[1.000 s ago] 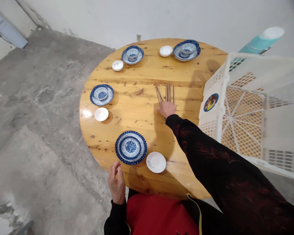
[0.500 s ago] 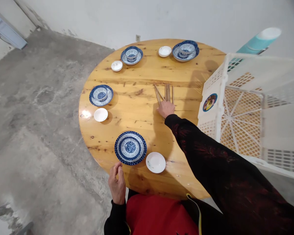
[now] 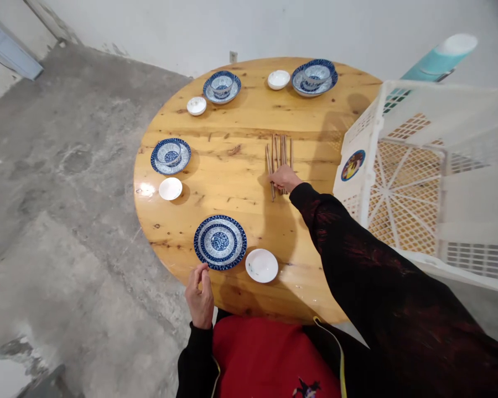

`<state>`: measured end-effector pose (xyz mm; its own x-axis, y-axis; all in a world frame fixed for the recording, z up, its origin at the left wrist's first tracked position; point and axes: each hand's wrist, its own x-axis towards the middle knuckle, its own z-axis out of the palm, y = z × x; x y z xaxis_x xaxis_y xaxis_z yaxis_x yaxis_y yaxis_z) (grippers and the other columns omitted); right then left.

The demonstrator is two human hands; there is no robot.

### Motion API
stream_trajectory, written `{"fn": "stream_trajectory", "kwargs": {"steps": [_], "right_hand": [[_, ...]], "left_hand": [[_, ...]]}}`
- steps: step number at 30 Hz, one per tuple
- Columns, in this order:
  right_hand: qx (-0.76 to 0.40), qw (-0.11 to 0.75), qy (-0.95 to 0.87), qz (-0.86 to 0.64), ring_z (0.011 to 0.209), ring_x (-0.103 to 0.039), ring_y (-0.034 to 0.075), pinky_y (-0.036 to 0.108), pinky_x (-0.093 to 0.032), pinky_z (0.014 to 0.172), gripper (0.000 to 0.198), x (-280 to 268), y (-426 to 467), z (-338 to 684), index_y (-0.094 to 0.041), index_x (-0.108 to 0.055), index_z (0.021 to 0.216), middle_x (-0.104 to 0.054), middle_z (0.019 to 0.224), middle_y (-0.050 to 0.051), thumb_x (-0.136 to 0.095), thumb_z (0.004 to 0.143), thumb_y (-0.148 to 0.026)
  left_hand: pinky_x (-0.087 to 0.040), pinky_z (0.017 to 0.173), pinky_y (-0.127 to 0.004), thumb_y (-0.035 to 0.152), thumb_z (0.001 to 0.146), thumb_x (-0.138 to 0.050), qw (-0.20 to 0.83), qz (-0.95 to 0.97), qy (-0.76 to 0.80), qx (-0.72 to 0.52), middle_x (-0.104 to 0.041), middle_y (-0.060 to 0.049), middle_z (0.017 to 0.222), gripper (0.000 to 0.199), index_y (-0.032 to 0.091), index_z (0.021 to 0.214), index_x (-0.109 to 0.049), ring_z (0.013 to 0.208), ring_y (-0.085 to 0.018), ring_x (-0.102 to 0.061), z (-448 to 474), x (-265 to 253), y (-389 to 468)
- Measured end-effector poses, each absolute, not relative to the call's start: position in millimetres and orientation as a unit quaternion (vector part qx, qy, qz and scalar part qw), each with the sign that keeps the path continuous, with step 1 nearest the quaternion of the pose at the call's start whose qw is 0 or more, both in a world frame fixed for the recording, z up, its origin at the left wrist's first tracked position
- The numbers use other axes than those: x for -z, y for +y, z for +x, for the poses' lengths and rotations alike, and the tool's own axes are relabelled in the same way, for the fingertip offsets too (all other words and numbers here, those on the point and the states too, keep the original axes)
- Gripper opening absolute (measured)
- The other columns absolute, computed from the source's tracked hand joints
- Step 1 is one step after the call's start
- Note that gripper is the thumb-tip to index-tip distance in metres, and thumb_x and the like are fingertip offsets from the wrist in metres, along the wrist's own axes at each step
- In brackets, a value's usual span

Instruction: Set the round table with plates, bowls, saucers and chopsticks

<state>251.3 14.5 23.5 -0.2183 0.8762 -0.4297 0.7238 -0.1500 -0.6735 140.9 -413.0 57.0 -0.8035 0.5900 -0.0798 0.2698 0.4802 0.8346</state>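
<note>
Brown wooden chopsticks (image 3: 284, 149) lie roughly side by side on the round wooden table (image 3: 228, 182). My right hand (image 3: 285, 178) is closed over them near their middle, fingers pinching some; how many it grips is hidden. A pair at the left (image 3: 270, 166) lies by my fingertips. My left hand (image 3: 200, 296) is held at the table's near edge, fingers loosely curled with a gap and nothing in them. Just beyond its fingertips is a blue-patterned plate (image 3: 219, 264), and right of that a small white dish (image 3: 262, 265).
Around the far and left rim stand blue-patterned plates (image 3: 186, 157) with bowls (image 3: 222, 86) on them, each beside a small white dish (image 3: 170, 188). A large white plastic crate (image 3: 352, 199) lies on its side at the right. Behind it shows a turquoise cylinder (image 3: 435, 63).
My right hand has shifted slightly right and up over the chopsticks. The slanted chopsticks at the left now lie straighter, nearer the others. My left hand has hardly moved.
</note>
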Motion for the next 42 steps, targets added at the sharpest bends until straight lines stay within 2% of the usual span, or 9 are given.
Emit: {"fn": "stream_trajectory", "kwargs": {"steps": [3,7,11,15,22,27,33,38,42], "right_hand": [[-0.496,0.093,-0.605,-0.617,0.043,-0.046,0.012,0.026,-0.044,0.046,0.033,-26,-3,261,-0.019,-0.054,0.058,-0.050,0.044,-0.001,-0.078,0.079,-0.010],[-0.531,0.152,-0.602,-0.576,0.049,-0.051,0.011,0.023,-0.046,0.052,0.033,-29,-49,278,-0.019,-0.055,0.059,-0.056,0.052,0.000,-0.078,0.082,-0.020],[-0.394,0.265,-0.693,-0.542,0.065,-0.061,0.019,0.031,-0.052,0.066,0.027,-29,-101,309,-0.022,-0.054,0.065,-0.063,0.067,0.004,-0.068,0.087,-0.032],[-0.231,0.295,-0.765,-0.524,0.076,-0.061,0.024,0.039,-0.052,0.076,0.021,-22,-146,347,-0.023,-0.054,0.075,-0.065,0.082,0.010,-0.057,0.092,-0.036],[-0.236,0.298,-0.761,-0.526,0.073,-0.062,0.024,0.038,-0.052,0.072,0.027,-2,-180,367,-0.024,-0.055,0.077,-0.066,0.080,0.011,-0.050,0.097,-0.042],[-0.384,0.341,-0.653,-0.557,0.069,-0.066,0.025,0.039,-0.056,0.069,0.038,-27,-180,357,-0.023,-0.059,0.075,-0.067,0.071,0.008,-0.064,0.089,-0.059],[-0.707,0.296,-0.426,-0.480,0.057,-0.066,0.017,0.030,-0.058,0.060,0.054,-81,-218,332,-0.019,-0.068,0.074,-0.071,0.065,0.005,-0.094,0.059,-0.064],[-0.776,0.207,-0.384,-0.456,0.052,-0.063,0.014,0.025,-0.053,0.053,0.052,-90,-257,324,-0.018,-0.069,0.070,-0.071,0.062,0.005,-0.096,0.058,-0.060],[-0.785,0.173,-0.381,-0.457,0.049,-0.056,0.011,0.023,-0.047,0.049,0.047,-81,-276,329,-0.017,-0.071,0.072,-0.064,0.057,0.000,-0.095,0.059,-0.056]], "left_hand": [[-0.058,0.092,-0.032,0.037,0.100,-0.052,0.188,0.279,0.832,-0.441,-0.077,-0.008,0.102,0.028,0.020,0.105,-0.074,0.097,-0.020,-0.073,143,-60,-407],[-0.058,0.094,-0.033,0.034,0.102,-0.052,0.173,0.330,0.813,-0.447,-0.077,-0.008,0.102,0.025,0.020,0.105,-0.073,0.098,-0.020,-0.073,146,-61,-396],[-0.059,0.091,-0.033,0.031,0.103,-0.053,0.147,0.412,0.771,-0.462,-0.077,-0.009,0.102,0.022,0.020,0.103,-0.072,0.099,-0.020,-0.073,150,-64,-378],[-0.058,0.090,-0.033,0.026,0.104,-0.051,0.140,0.475,0.734,-0.465,-0.076,-0.010,0.101,0.021,0.020,0.103,-0.071,0.100,-0.019,-0.072,158,-65,-364],[-0.060,0.087,-0.031,0.019,0.102,-0.051,0.179,0.512,0.716,-0.439,-0.076,-0.009,0.101,0.018,0.020,0.104,-0.069,0.098,-0.019,-0.073,172,-59,-365],[-0.059,0.088,-0.032,0.022,0.101,-0.051,0.226,0.508,0.712,-0.429,-0.076,-0.010,0.104,0.018,0.020,0.105,-0.069,0.100,-0.020,-0.072,173,-62,-363],[-0.057,0.080,-0.031,0.039,0.103,-0.052,0.383,0.455,0.677,-0.433,-0.075,-0.007,0.100,0.027,0.020,0.116,-0.066,0.087,-0.019,-0.072,186,-77,-351],[-0.048,0.064,-0.026,0.049,0.102,-0.047,0.475,0.417,0.661,-0.404,-0.066,-0.001,0.070,0.039,0.021,0.077,-0.059,0.059,-0.013,-0.060,190,-82,-362],[-0.043,0.055,-0.025,0.059,0.096,-0.050,0.584,0.362,0.621,-0.377,-0.062,0.000,0.066,0.045,0.020,0.078,-0.058,0.051,-0.011,-0.053,191,-73,-386]]}}
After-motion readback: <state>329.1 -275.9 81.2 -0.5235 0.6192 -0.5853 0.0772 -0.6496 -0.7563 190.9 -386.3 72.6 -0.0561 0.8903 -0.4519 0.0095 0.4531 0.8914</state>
